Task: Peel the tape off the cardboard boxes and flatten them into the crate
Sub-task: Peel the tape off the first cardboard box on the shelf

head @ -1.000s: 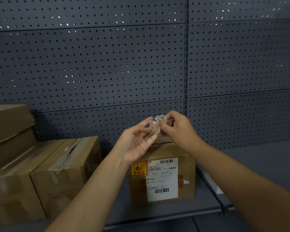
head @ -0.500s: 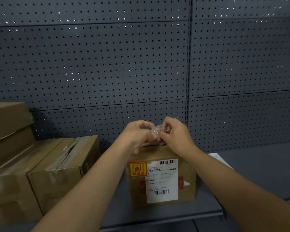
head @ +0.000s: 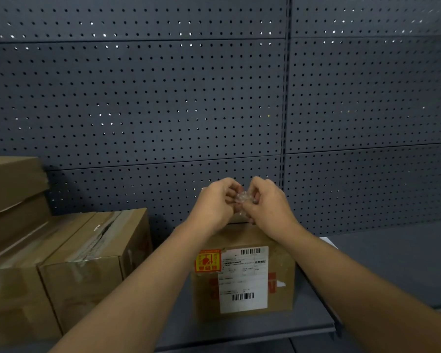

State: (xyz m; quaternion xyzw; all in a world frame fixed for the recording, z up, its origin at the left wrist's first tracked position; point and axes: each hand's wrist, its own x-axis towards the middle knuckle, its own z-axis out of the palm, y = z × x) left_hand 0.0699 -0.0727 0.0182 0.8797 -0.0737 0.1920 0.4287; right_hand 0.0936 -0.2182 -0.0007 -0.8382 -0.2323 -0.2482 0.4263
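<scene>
A small cardboard box [head: 283,256] with a white shipping label and a yellow-red sticker stands on the grey shelf [head: 252,329]. Above its top, my left hand [head: 214,202] and my right hand [head: 267,202] meet, fingers curled, both pinching a crumpled wad of clear tape [head: 243,198] between them. The box's top is mostly hidden behind my hands. No crate is in view.
Taped cardboard boxes [head: 87,263] stand at the left, with more stacked boxes [head: 10,189] behind them at the far left. A dark pegboard wall [head: 163,98] backs the shelf. The shelf continues to the right [head: 392,263], with a white paper edge [head: 327,242] behind my right forearm.
My left hand went from an open palm to curled fingers closing on the tape wad. Both hands dropped slightly toward the box top.
</scene>
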